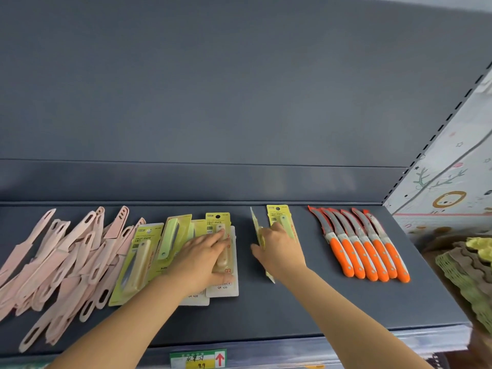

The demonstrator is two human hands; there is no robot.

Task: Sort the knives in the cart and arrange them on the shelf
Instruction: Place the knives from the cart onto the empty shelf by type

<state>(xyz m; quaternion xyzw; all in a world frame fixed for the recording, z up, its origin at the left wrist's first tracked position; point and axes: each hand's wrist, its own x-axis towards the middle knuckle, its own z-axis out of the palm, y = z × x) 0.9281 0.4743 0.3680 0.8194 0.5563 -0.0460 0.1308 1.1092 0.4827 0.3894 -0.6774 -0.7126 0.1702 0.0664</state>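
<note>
A dark grey metal shelf (pixel 306 310) carries 3 groups of knives, its raised back edge running just behind their tips and its front lip bearing a green and yellow price label (pixel 198 359). At the left end a loose heap of pale pink plastic-sheathed knives (pixel 66 262) sprawls nearly to the front edge. Touching that heap on its right is an overlapping pile of yellow-green carded fruit knife packs (pixel 149 259); the left hand (pixel 205 255) lies on it palm down with straight fingers, pressing the rightmost pack. A narrow strip of bare shelf separates this pile from the right hand (pixel 279 249), which grips a yellow-green carded pack standing on its edge (pixel 255 222) between thumb and curled fingers, just beside another flat yellow-green pack (pixel 278 215) near the back edge. More bare shelf lies between that and a tidy row of 6 orange-handled knives with curved grey blades (pixel 370 251), set side by side and touching. A wide bare band runs along the front, below the packs and the orange row. Past the shelf's right end sits a stack of green and brown wavy-edged mats (pixel 466 278).
</note>
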